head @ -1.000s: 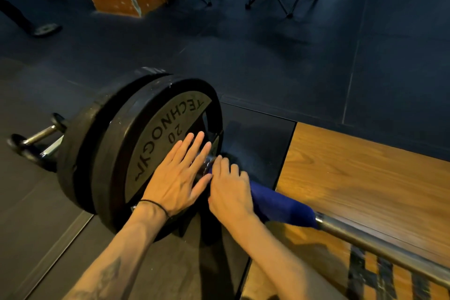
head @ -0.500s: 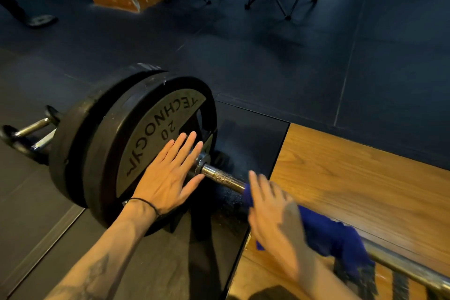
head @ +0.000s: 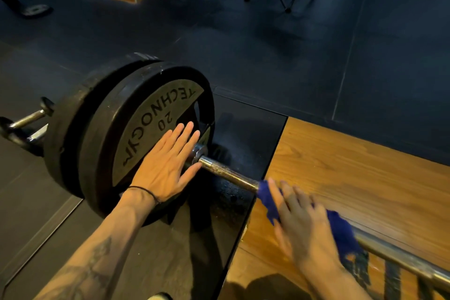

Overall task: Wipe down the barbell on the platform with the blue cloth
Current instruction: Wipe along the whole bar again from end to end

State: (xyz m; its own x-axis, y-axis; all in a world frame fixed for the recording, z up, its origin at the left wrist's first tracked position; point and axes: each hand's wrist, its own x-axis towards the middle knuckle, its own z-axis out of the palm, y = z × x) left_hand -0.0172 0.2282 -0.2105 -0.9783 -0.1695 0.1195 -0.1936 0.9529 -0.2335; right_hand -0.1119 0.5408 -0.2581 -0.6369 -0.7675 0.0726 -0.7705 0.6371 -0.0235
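So you're mid-wipe here. Your right hand [head: 302, 224] sits lower right of the frame with the blue cloth [head: 341, 234] draped over the barbell [head: 229, 174], fingers [head: 275, 192] spread out rather than curled, pressing the cloth down on the shaft. It's too smeared to say whether anything wraps underneath. Your left hand [head: 165, 165] is flat and open on the weight plate [head: 146, 129] at centre left, holding nothing, just bracing, thumb near the collar.

The barbell runs from the plates in the middle of the frame diagonally down to the lower right corner, lying across the black mat and the wooden platform [head: 353, 173].

Progress-wise, I'd guess you're somewhere early to middle. The bare stretch between the plate and the cloth shows speckly grime or rust on the knurling, so that bit may want another go. Everything right of the cloth runs out of frame, so no idea how much shaft is left or what state it's in.

Other hard-to-see stuff: the sleeve end poking out past the plates at the left edge is partly cut off, and the underside of the bar is hidden completely.
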